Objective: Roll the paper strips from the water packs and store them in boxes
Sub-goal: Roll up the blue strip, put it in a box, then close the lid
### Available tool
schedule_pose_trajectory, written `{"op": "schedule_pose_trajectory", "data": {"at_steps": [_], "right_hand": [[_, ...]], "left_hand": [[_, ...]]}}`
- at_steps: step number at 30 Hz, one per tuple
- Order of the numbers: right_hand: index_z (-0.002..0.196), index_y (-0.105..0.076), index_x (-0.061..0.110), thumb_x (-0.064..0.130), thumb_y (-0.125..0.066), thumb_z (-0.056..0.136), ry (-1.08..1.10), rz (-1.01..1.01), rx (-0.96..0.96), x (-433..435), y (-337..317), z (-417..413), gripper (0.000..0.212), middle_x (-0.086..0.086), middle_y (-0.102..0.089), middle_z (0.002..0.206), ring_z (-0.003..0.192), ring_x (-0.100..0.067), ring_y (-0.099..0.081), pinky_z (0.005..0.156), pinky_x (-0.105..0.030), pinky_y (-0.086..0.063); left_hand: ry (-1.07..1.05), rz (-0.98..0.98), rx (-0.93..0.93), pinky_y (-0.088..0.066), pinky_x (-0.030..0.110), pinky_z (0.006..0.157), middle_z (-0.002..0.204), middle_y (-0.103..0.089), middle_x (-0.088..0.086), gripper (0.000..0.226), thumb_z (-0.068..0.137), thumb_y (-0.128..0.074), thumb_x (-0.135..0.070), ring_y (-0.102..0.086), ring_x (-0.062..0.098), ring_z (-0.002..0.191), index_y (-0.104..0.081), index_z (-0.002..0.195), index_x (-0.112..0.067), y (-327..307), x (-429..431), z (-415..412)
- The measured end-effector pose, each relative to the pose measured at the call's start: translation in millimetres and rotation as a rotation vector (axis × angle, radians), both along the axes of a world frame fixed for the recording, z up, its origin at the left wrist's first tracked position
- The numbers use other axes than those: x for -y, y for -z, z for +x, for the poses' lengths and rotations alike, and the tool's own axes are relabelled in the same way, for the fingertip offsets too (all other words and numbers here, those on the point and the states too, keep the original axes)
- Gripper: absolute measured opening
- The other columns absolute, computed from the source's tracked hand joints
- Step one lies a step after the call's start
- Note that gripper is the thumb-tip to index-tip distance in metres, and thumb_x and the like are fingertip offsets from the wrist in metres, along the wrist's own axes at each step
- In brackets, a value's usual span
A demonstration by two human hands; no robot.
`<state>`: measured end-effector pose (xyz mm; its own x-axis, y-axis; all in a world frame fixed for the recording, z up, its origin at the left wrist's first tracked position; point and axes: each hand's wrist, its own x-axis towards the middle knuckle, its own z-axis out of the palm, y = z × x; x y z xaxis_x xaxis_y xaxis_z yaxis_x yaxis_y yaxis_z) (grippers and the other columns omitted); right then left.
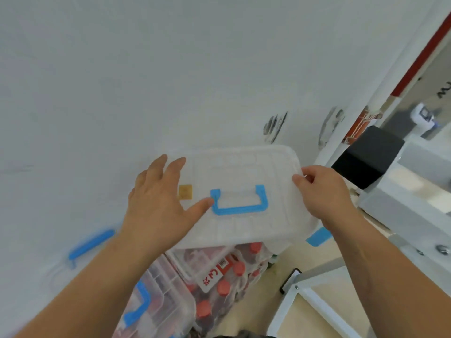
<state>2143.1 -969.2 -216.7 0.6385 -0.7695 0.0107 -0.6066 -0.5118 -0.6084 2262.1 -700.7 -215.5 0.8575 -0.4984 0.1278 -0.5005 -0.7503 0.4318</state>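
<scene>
Holding the translucent lid (244,172) two-handed over the white table (170,69). My left hand (158,203) lies flat on its left side, fingers straight and spread, thumb touching the blue handle (240,203). My right hand (324,191) pinches the right edge, fingers curled around it. No paper strips or rolls are visible, and the box under the lid is hidden except for a blue latch (319,236). The water pack (219,284) sits below, red caps showing and label on. My guess is the rolling mostly remains; I can't tell whether the lid is going on or coming off.
</scene>
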Motion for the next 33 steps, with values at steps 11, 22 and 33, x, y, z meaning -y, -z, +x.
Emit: {"op": "schedule_pose_trajectory", "data": {"at_steps": [11, 22, 33], "right_hand": [[0.113, -0.071, 0.016, 0.034, -0.073, 0.088, 0.450, 0.316, 0.199, 51.1, 35.7, -62.5, 0.031, -0.002, -0.071, 0.103, 0.091, -0.024, -0.069, 0.085, -0.049, -0.060], [0.131, -0.053, 0.034, 0.064, -0.070, 0.057, 0.458, 0.413, 0.235, 31.0, 65.2, -54.2, 0.081, 0.001, -0.070, 0.111, 0.093, -0.024, -0.072, 0.083, -0.048, -0.061], [0.139, -0.049, 0.026, 0.067, -0.075, 0.072, 0.531, 0.364, 0.209, 28.2, 82.7, -69.9, 0.083, 0.003, -0.058, 0.116, 0.102, -0.018, -0.060, 0.092, -0.045, -0.054]], "left_hand": [[0.241, 0.052, -0.246, -0.027, 0.037, 0.116, 0.159, -0.031, 0.009, 0.075, 0.095, -0.061, -0.035, -0.034, 0.027, 0.143, -0.022, 0.157, -0.020, 26.0, 127.7, 46.6], [0.245, 0.187, -0.023, -0.039, 0.040, 0.107, 0.141, -0.055, 0.010, 0.064, 0.090, -0.067, -0.043, -0.052, 0.030, 0.127, -0.047, 0.145, -0.018, 52.3, 180.2, 88.5], [0.492, 0.412, -0.037, -0.002, 0.066, 0.119, 0.168, -0.006, -0.009, 0.109, 0.054, -0.030, -0.102, -0.005, 0.024, 0.154, -0.022, 0.150, -0.050, 63.7, 168.3, 48.9]]}}
